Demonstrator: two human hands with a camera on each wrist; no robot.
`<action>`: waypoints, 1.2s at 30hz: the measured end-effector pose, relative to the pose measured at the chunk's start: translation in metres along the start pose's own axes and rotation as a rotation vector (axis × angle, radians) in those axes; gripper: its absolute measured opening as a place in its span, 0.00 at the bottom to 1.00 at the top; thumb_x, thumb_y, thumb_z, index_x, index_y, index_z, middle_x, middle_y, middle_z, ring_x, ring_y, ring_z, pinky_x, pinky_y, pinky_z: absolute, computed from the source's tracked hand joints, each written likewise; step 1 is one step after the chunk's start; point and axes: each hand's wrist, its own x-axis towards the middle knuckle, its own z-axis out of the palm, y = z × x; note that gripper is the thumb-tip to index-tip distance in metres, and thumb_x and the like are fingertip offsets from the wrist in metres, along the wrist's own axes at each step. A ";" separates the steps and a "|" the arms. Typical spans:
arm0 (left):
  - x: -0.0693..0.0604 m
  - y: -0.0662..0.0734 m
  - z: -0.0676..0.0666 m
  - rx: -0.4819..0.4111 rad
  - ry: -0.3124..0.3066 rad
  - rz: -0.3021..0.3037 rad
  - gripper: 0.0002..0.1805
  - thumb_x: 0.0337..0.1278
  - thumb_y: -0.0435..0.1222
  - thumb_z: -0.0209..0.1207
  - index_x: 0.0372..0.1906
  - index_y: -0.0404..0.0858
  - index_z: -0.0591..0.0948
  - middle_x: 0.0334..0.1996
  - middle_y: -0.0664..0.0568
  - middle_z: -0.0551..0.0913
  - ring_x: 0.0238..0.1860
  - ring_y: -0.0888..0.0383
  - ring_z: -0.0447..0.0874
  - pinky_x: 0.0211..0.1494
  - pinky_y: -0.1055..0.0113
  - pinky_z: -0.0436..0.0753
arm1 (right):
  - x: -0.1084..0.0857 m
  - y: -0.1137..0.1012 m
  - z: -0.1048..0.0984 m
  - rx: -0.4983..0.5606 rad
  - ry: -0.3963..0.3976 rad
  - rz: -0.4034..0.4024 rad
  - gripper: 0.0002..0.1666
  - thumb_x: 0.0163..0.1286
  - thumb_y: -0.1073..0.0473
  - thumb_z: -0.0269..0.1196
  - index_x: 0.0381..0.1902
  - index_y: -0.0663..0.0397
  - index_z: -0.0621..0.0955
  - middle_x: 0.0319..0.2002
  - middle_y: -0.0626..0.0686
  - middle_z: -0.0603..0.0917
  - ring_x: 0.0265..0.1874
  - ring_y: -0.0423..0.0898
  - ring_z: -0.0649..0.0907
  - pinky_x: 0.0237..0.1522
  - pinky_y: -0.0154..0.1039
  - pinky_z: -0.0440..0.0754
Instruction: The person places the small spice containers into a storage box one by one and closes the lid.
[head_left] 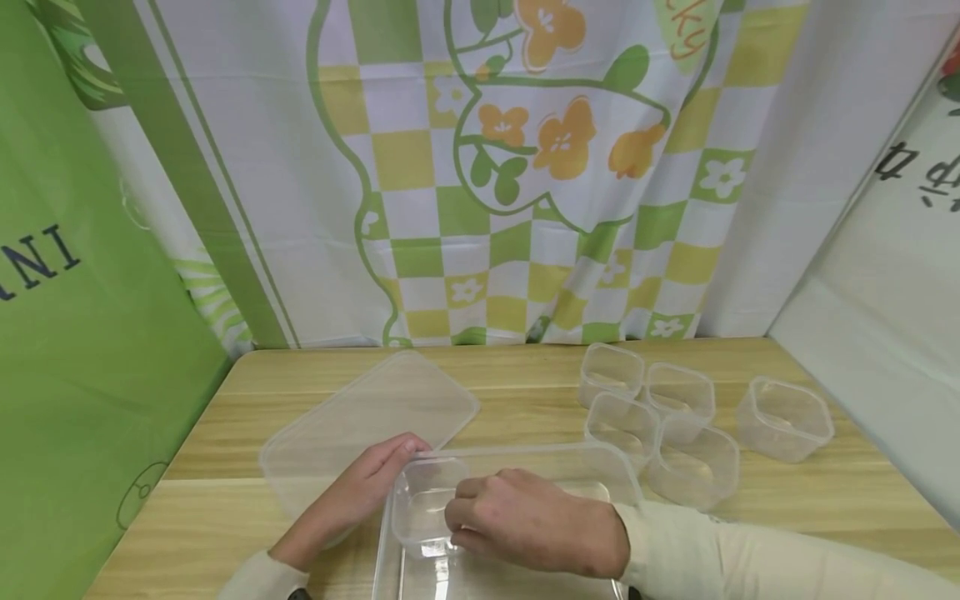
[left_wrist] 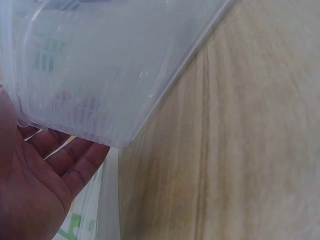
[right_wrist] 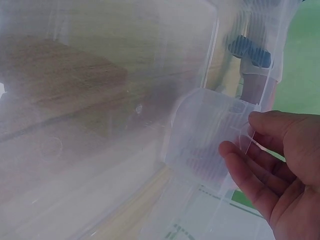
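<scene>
A large clear plastic box stands at the near middle of the table. Inside its far left corner is a small clear plastic container. My right hand pinches the rim of that container between thumb and fingers, which the right wrist view also shows at the container. At the same corner, my left hand holds the large box from outside; its fingers pass behind the box wall. The fingertips there are partly hidden.
A flat translucent lid lies on the wooden table at the left, partly behind my left arm. Several more small clear containers stand at the right, one apart from the others. A patterned curtain hangs behind.
</scene>
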 end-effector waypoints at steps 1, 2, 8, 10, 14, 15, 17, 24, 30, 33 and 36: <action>0.000 0.000 0.000 0.000 0.000 -0.001 0.24 0.87 0.46 0.36 0.50 0.40 0.82 0.43 0.51 0.85 0.47 0.50 0.83 0.53 0.59 0.83 | 0.000 0.000 0.000 0.002 -0.005 0.002 0.06 0.69 0.54 0.70 0.32 0.41 0.83 0.29 0.37 0.78 0.25 0.28 0.75 0.26 0.24 0.74; 0.000 0.000 0.000 -0.001 -0.001 -0.003 0.24 0.87 0.46 0.36 0.50 0.40 0.82 0.43 0.51 0.85 0.47 0.50 0.83 0.52 0.59 0.83 | 0.000 0.000 0.000 0.006 -0.012 0.006 0.05 0.69 0.53 0.70 0.34 0.41 0.84 0.30 0.37 0.79 0.26 0.28 0.76 0.26 0.24 0.75; 0.000 0.001 -0.001 -0.016 -0.013 -0.015 0.24 0.87 0.46 0.36 0.50 0.41 0.82 0.44 0.50 0.85 0.47 0.49 0.84 0.52 0.58 0.84 | -0.001 0.000 -0.001 0.009 -0.026 0.025 0.09 0.72 0.48 0.68 0.43 0.45 0.86 0.40 0.40 0.83 0.32 0.30 0.81 0.32 0.26 0.80; 0.000 0.001 -0.001 -0.019 -0.017 -0.015 0.24 0.87 0.47 0.36 0.51 0.40 0.82 0.44 0.49 0.85 0.47 0.48 0.84 0.51 0.58 0.84 | -0.001 0.000 -0.002 -0.013 -0.015 0.031 0.10 0.72 0.47 0.68 0.43 0.44 0.87 0.40 0.40 0.84 0.32 0.31 0.81 0.31 0.26 0.80; 0.000 0.000 -0.001 -0.017 -0.026 -0.006 0.25 0.87 0.46 0.36 0.51 0.38 0.81 0.45 0.46 0.85 0.48 0.47 0.84 0.52 0.58 0.84 | -0.002 0.000 -0.005 -0.054 0.022 0.040 0.11 0.71 0.45 0.68 0.43 0.42 0.87 0.40 0.40 0.84 0.30 0.32 0.82 0.25 0.26 0.77; 0.001 0.000 -0.001 -0.020 -0.029 -0.004 0.25 0.87 0.46 0.36 0.51 0.37 0.81 0.45 0.45 0.85 0.48 0.47 0.84 0.52 0.57 0.84 | -0.003 0.000 -0.006 -0.061 0.037 0.041 0.10 0.71 0.45 0.68 0.43 0.42 0.87 0.40 0.40 0.84 0.30 0.33 0.82 0.24 0.26 0.77; 0.001 -0.001 -0.001 -0.022 -0.032 0.003 0.25 0.87 0.46 0.35 0.51 0.36 0.81 0.45 0.44 0.84 0.47 0.47 0.84 0.52 0.57 0.85 | -0.003 0.000 -0.009 -0.062 0.057 0.043 0.10 0.72 0.46 0.68 0.42 0.42 0.86 0.40 0.40 0.84 0.31 0.33 0.83 0.24 0.27 0.77; 0.001 0.000 -0.001 -0.023 -0.033 0.018 0.24 0.87 0.44 0.36 0.51 0.36 0.81 0.45 0.44 0.84 0.47 0.46 0.83 0.51 0.58 0.85 | -0.008 0.003 -0.022 -0.059 0.158 0.056 0.07 0.71 0.49 0.68 0.40 0.43 0.85 0.39 0.40 0.84 0.30 0.33 0.82 0.25 0.28 0.79; 0.000 0.000 -0.002 -0.021 -0.029 0.015 0.24 0.87 0.44 0.36 0.51 0.36 0.81 0.44 0.44 0.85 0.47 0.46 0.84 0.51 0.57 0.85 | -0.017 0.008 -0.036 -0.019 0.228 0.084 0.05 0.71 0.51 0.69 0.39 0.43 0.84 0.38 0.39 0.83 0.28 0.32 0.80 0.27 0.28 0.79; 0.000 0.000 -0.001 -0.013 -0.020 0.018 0.24 0.87 0.44 0.37 0.51 0.36 0.82 0.44 0.44 0.85 0.48 0.46 0.84 0.52 0.58 0.85 | -0.024 0.012 -0.043 -0.016 0.265 0.103 0.05 0.72 0.51 0.68 0.40 0.43 0.84 0.39 0.39 0.84 0.28 0.33 0.81 0.27 0.29 0.80; 0.000 0.000 -0.001 0.000 -0.012 0.028 0.23 0.87 0.43 0.38 0.50 0.36 0.82 0.44 0.44 0.85 0.48 0.46 0.84 0.52 0.57 0.84 | -0.033 0.016 -0.049 -0.019 0.312 0.114 0.05 0.74 0.51 0.66 0.40 0.44 0.84 0.39 0.39 0.84 0.27 0.33 0.82 0.24 0.29 0.79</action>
